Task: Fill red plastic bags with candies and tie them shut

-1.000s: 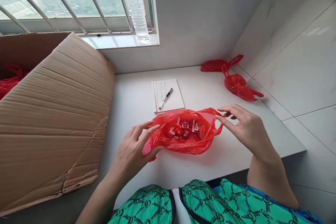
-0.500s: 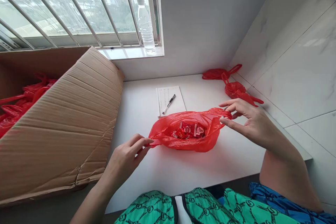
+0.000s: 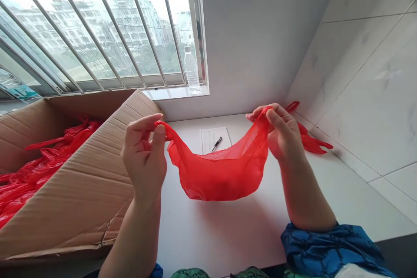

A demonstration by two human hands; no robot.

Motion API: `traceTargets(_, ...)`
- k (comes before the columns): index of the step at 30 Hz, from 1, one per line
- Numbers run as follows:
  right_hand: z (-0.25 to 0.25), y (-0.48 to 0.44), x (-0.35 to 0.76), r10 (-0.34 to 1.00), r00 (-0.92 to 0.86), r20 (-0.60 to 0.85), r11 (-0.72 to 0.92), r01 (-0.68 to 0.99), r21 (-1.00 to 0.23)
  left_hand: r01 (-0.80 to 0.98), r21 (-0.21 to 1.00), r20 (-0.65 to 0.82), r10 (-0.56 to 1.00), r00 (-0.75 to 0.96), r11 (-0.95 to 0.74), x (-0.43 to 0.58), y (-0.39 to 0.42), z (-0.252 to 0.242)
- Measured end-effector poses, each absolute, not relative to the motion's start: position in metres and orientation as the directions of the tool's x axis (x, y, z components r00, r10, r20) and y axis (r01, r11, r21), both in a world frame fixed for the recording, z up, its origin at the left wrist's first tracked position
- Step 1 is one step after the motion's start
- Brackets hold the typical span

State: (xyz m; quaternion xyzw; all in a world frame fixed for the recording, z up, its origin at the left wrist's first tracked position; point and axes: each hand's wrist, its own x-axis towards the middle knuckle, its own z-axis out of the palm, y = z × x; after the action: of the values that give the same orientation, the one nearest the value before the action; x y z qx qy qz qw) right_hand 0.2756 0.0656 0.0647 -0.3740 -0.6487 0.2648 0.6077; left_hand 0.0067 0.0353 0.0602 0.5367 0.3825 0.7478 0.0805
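"How far along do things look?"

"Partway, I'd say. The red plastic bag (image 3: 221,178) hangs by its two ends at the middle of the view, apparently lifted off the white table (image 3: 241,239), with a reddish shadow beneath. Its top edge sags between the ends, and I see no knot in it, so any closing looks undone. Its near side hides whatever is inside."

"And around it?"

"Taking the bag as the clock's centre, the cardboard box (image 3: 107,173) stands at nine o'clock, with a heap of red bags (image 3: 70,139) in it. Between two and three lies a red bundle (image 3: 312,144), partly hidden behind an arm. At twelve, just beyond the bag, there's a paper pad (image 3: 210,134) with a pen (image 3: 216,143) on it."

"Now the hands?"

"The left hand (image 3: 145,156), between nine and ten, pinches one end between thumb and forefinger; its other fingers curl loosely."

"The other one?"

"The right hand (image 3: 285,139), at two o'clock, grips the opposite end between thumb and fingers, with a bit of red poking out above. Some of those fingers sit behind the plastic, so I can't tell how tightly they're bent."
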Motion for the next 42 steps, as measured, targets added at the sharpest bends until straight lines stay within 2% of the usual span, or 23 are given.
traceTargets(4,0.058,0.072,0.255,0.810,-0.090,0.579,0.577,-0.055,-0.815,0.274,0.637,0.761,0.533,-0.370,-0.720,0.018,0.049,0.066)
traceTargets(6,0.055,0.070,0.243,0.814,-0.192,0.549,0.535,-0.123,-0.836,0.243,0.638,0.766,0.572,-0.293,-0.730,0.024,0.049,0.065)
traceTargets(9,0.046,0.065,0.224,0.823,-0.349,0.449,0.463,-0.047,-0.885,0.185,0.666,0.743,0.665,-0.076,-0.723,0.033,0.046,0.060)
traceTargets(11,0.038,0.064,0.213,0.799,-0.386,0.460,0.518,0.056,-0.853,0.174,0.669,0.717,0.689,0.103,-0.723,0.038,0.044,0.056)
traceTargets(13,0.030,0.064,0.206,0.743,-0.400,0.536,0.627,0.136,-0.767,0.181,0.632,0.712,0.657,0.250,-0.754,0.042,0.041,0.053)
traceTargets(15,0.025,0.065,0.204,0.721,-0.381,0.579,0.670,0.172,-0.722,0.215,0.583,0.729,0.621,0.288,-0.783,0.045,0.041,0.049)
traceTargets(17,0.024,0.067,0.207,0.760,-0.311,0.570,0.634,0.166,-0.755,0.266,0.578,0.747,0.631,0.209,-0.772,0.047,0.044,0.043)
traceTargets(20,0.026,0.072,0.215,0.850,-0.243,0.467,0.502,0.109,-0.858,0.283,0.707,0.635,0.758,0.148,-0.648,0.048,0.050,0.032)
traceTargets(22,0.026,0.076,0.219,0.885,-0.261,0.384,0.409,0.043,-0.912,0.230,0.817,0.472,0.842,0.261,-0.529,0.048,0.055,0.025)
traceTargets(25,0.021,0.082,0.224,0.914,-0.305,0.267,0.269,-0.036,-0.963,0.105,0.932,0.266,0.853,0.449,-0.346,0.045,0.065,0.018)
traceTargets(29,0.020,0.091,0.231,0.915,-0.337,0.223,0.207,-0.083,-0.975,-0.089,0.987,0.163,0.826,0.540,-0.137,0.038,0.077,0.017)
traceTargets(33,0.029,0.093,0.239,0.838,-0.489,0.241,0.260,-0.030,-0.965,-0.131,0.991,0.052,0.857,0.512,0.018,0.034,0.084,0.019)
traceTargets(36,0.034,0.088,0.243,0.772,-0.549,0.320,0.448,0.112,-0.887,-0.136,0.990,0.029,0.875,0.483,0.043,0.034,0.085,0.021)
traceTargets(39,0.035,0.080,0.242,0.740,-0.516,0.432,0.641,0.347,-0.685,-0.115,0.993,0.048,0.882,0.469,0.007,0.034,0.083,0.025)
traceTargets(42,0.032,0.075,0.239,0.710,-0.490,0.507,0.704,0.528,-0.475,-0.114,0.993,0.058,0.891,0.450,-0.007,0.034,0.082,0.027)
